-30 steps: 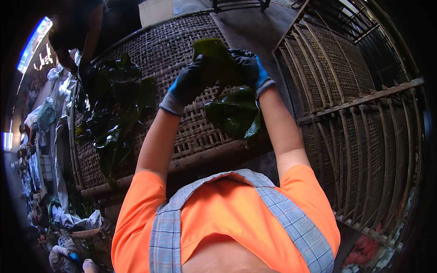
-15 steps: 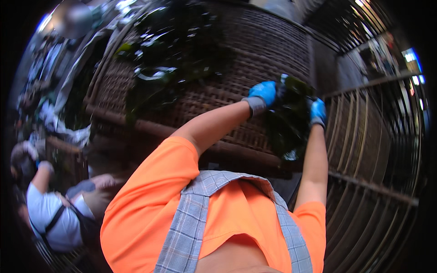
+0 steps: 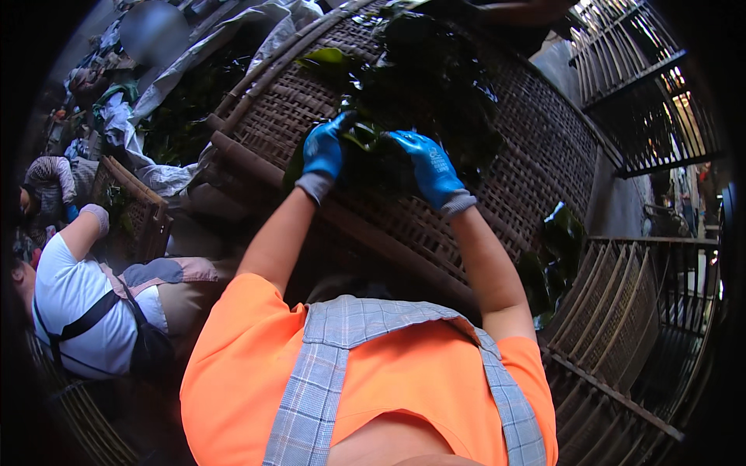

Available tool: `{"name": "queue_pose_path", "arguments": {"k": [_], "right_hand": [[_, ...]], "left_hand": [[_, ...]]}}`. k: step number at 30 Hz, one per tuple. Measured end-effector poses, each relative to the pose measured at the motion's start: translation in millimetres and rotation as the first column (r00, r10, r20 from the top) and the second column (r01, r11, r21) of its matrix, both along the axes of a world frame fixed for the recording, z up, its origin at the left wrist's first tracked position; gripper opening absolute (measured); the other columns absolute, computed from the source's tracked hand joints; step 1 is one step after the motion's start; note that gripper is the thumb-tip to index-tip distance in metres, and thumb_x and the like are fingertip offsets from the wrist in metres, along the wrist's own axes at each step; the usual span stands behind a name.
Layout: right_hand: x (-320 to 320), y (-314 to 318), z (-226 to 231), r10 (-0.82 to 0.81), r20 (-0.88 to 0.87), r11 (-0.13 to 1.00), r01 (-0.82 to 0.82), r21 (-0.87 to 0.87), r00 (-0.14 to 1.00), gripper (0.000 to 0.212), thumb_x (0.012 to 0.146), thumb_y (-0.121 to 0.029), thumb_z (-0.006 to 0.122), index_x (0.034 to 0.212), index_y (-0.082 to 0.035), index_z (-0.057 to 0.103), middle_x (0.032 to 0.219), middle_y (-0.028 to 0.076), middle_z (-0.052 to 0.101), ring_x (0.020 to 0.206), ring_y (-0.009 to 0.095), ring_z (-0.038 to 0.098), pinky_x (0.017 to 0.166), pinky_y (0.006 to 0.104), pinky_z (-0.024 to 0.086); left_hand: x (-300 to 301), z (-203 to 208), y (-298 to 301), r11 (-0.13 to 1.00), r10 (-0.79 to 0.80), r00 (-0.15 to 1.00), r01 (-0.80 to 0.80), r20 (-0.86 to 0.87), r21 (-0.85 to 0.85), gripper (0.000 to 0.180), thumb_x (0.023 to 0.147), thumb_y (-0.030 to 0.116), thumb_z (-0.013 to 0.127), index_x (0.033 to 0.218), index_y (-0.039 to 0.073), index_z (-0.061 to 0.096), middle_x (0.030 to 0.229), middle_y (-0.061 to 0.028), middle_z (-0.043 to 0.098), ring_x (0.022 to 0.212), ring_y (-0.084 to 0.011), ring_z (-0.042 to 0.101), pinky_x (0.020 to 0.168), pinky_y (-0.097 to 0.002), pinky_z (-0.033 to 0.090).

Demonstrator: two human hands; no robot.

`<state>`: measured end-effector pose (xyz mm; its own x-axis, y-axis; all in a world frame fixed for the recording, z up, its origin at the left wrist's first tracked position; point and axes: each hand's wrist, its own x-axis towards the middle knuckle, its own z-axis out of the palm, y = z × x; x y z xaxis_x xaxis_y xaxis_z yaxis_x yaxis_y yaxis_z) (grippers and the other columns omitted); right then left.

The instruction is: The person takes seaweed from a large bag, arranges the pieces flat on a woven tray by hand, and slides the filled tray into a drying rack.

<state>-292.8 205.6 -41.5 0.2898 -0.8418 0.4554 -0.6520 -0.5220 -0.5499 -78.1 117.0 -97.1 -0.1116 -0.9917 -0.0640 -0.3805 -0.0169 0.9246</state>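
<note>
Both my hands wear blue gloves with grey cuffs. They are over a large woven bamboo tray (image 3: 256, 128), on which a heap of glossy, dark green leaves (image 3: 423, 70) is spread. My left hand (image 3: 322, 151) is closed on the near edge of a dark green leaf (image 3: 364, 138). My right hand (image 3: 431, 169) grips the same edge a little to the right, fingers bent over it. Much of that leaf is lost in shadow between and below the hands. Another bunch of dark leaves (image 3: 553, 256) lies at the tray's right end, by my right forearm.
Slatted bamboo racks (image 3: 614, 303) stand to the right, with more slats (image 3: 629, 62) at the far right. Left of the tray, whitish plastic sheeting (image 3: 167, 177) borders more dark leaves. A co-worker in a white shirt (image 3: 85, 303) bends beside a smaller woven tray (image 3: 128, 202).
My hands have moved left from the tray's right end to its middle. The leaf bunch they held there has been let go, and they now grip another leaf.
</note>
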Motion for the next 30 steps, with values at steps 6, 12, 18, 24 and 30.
{"name": "queue_pose_path", "arguments": {"k": [6,12,18,24,30], "right_hand": [[15,-31,33,-0.316,0.687,0.849,-0.129,0.513,0.654,0.032,0.085,-0.005,0.054,0.116,-0.003,0.058,0.108,0.006,0.063,0.094,0.012,0.057,0.084,0.0271,0.047],[27,-24,67,-0.365,0.874,0.854,-0.257,0.452,0.321,0.040,0.083,0.002,0.058,0.123,-0.003,0.054,0.107,0.006,0.063,0.097,0.011,0.057,0.084,0.0252,0.047],[1,37,86,-0.332,0.481,0.941,0.318,0.114,0.811,0.059,0.086,-0.006,0.062,0.138,-0.003,0.034,0.126,0.010,0.050,0.107,0.018,0.054,0.091,0.0278,0.045],[-24,99,80,-0.614,0.610,0.701,0.701,0.131,0.500,0.052,0.086,-0.014,0.063,0.131,-0.002,0.040,0.119,0.012,0.054,0.108,0.023,0.054,0.091,0.0326,0.046],[-90,180,20,-0.386,0.783,0.922,0.246,0.300,0.488,0.038,0.089,-0.020,0.058,0.123,-0.003,0.051,0.114,0.008,0.059,0.104,0.017,0.056,0.088,0.0302,0.047]], "left_hand": [[63,85,-77,0.895,0.016,0.989,0.052,0.147,-0.443,0.028,0.086,0.020,0.056,0.107,0.004,0.064,0.093,-0.0069,0.066,0.078,-0.0150,0.061,0.077,-0.0308,0.048],[63,139,-95,0.729,-0.666,0.554,0.626,-0.499,-0.278,0.029,0.092,0.013,0.049,0.116,-0.001,0.057,0.113,-0.0091,0.061,0.099,-0.0168,0.059,0.086,-0.0271,0.045],[7,120,-37,0.672,-0.609,0.343,0.702,-0.715,-0.235,0.035,0.094,0.007,0.044,0.128,-0.001,0.046,0.128,-0.0119,0.052,0.114,-0.0174,0.052,0.097,-0.0287,0.043],[-65,133,29,0.617,-0.671,0.267,0.719,-0.691,-0.321,0.035,0.093,0.014,0.046,0.125,0.000,0.048,0.117,-0.0112,0.059,0.101,-0.0183,0.059,0.083,-0.0305,0.051],[-133,122,39,0.298,-0.748,0.077,0.927,-0.659,-0.229,0.040,0.091,0.027,0.053,0.118,-0.003,0.054,0.117,-0.0139,0.058,0.110,-0.0234,0.053,0.095,-0.0344,0.041]]}}
